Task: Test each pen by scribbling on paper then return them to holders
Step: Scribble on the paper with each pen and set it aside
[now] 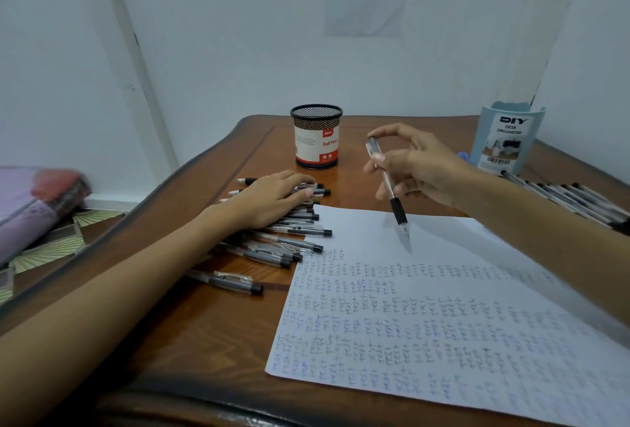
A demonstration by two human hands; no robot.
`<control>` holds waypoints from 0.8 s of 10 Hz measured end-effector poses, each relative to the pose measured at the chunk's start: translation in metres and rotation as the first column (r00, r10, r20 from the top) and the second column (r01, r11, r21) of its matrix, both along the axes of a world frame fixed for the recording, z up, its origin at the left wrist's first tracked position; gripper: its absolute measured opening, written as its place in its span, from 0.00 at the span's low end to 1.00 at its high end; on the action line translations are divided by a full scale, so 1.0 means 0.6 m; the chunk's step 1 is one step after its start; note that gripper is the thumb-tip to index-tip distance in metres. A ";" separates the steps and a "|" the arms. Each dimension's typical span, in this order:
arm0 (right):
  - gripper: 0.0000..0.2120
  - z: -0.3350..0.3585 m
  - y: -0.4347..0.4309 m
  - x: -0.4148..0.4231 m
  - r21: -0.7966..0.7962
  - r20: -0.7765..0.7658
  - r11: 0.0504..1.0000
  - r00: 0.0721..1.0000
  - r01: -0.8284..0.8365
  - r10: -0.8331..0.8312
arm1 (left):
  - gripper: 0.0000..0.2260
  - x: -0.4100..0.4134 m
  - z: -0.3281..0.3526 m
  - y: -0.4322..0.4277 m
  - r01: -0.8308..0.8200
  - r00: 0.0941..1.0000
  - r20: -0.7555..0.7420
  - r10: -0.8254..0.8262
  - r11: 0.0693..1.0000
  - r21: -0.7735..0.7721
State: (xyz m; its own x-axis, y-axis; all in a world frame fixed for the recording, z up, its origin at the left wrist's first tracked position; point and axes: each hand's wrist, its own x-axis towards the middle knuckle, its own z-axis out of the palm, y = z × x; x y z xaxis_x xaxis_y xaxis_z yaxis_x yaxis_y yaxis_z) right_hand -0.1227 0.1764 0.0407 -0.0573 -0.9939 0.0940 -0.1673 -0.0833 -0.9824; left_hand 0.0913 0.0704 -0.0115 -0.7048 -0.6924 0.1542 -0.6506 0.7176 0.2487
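Noted right hand (419, 167) pinching ballpoint pen (392, 195), tip down over scribbled paper (443, 324); left hand (272, 198) laid flat, fingers relaxed, on loose pens (272, 249) left of paper, near mesh holder (317, 137)

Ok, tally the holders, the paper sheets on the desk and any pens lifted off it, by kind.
Holders: 2, mesh cup and blue organizer
Paper sheet: 1
Lifted pen: 1, in the right hand
Total: 4
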 end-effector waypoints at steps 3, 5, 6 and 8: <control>0.18 -0.002 -0.005 0.003 0.257 0.511 0.966 0.844 0.029 -0.161 | 0.19 0.001 0.001 0.000 -0.007 1.000 0.014 0.007 1.000 0.005; 0.11 -0.027 0.024 -0.001 0.231 0.629 0.972 0.770 -0.049 -0.111 | 0.20 0.002 -0.001 -0.003 -0.011 0.999 0.043 0.011 1.000 0.006; 0.20 -0.041 0.033 -0.005 0.183 0.528 0.974 0.849 -0.133 0.017 | 0.20 0.001 0.000 -0.004 -0.010 0.999 0.045 0.010 1.000 0.002; 0.25 -0.041 0.028 0.006 0.238 0.366 0.932 0.914 -0.273 0.175 | 0.21 0.000 0.001 -0.004 -0.005 0.999 0.052 0.005 1.000 -0.001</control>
